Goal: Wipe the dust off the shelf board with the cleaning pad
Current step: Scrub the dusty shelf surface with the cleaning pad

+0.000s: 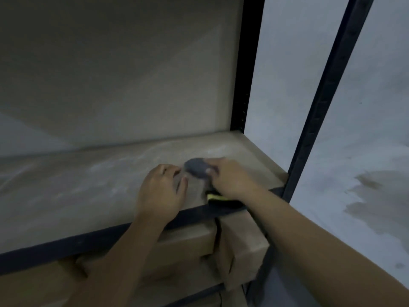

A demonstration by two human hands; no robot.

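A dusty tan shelf board (88,187) runs across the view inside a dark metal rack, its front rail (88,238) crossing from lower left to right. Pale streaks of dust show on the board's surface. The right hand (230,178) grips a grey cleaning pad (197,169) near the board's right front corner, thumb over the pad's near side. The left hand (161,191) rests just beside it on the board, fingers (182,183) loosely curled and holding nothing. A yellow and black object (215,197), blurred, lies under the right wrist at the rail. Cardboard boxes (241,244) sit on the level below. A dark upright post (327,96) stands at right before a pale, stained wall (376,196).
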